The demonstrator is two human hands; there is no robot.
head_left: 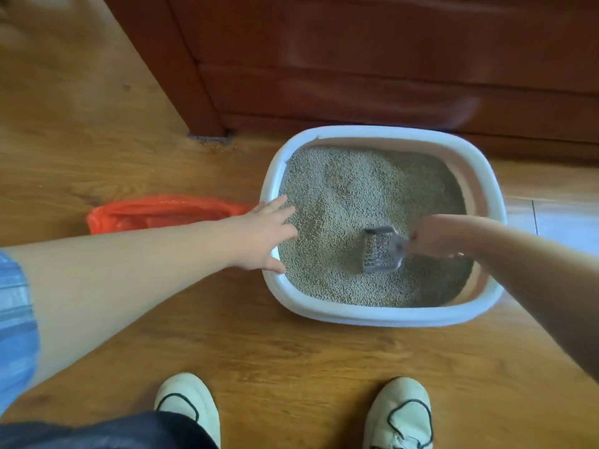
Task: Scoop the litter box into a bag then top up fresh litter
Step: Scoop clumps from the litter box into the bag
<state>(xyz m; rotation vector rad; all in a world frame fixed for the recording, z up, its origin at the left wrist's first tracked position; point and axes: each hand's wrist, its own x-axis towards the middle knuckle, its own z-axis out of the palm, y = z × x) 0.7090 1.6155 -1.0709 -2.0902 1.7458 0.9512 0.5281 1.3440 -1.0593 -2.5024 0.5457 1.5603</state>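
An orange bag (162,215) lies slumped on the wooden floor (259,351), just beside the left wall of the litter box (372,314). The person's left hand (259,238) reaches over that wall, fingers straight and spread, holding nothing. The box is well filled with grey litter (356,189). Toward its near right side the slotted scoop (382,254) sits tipped into the grains, and the right hand (434,236), a bit blurred, is curled round its handle. This looks to me like the sifting stage. To do it well, I'd brace the box with the flat left hand, push the scoop in low, lift it level and shake gently. The bag looks collapsed, so I'd spread its mouth first.
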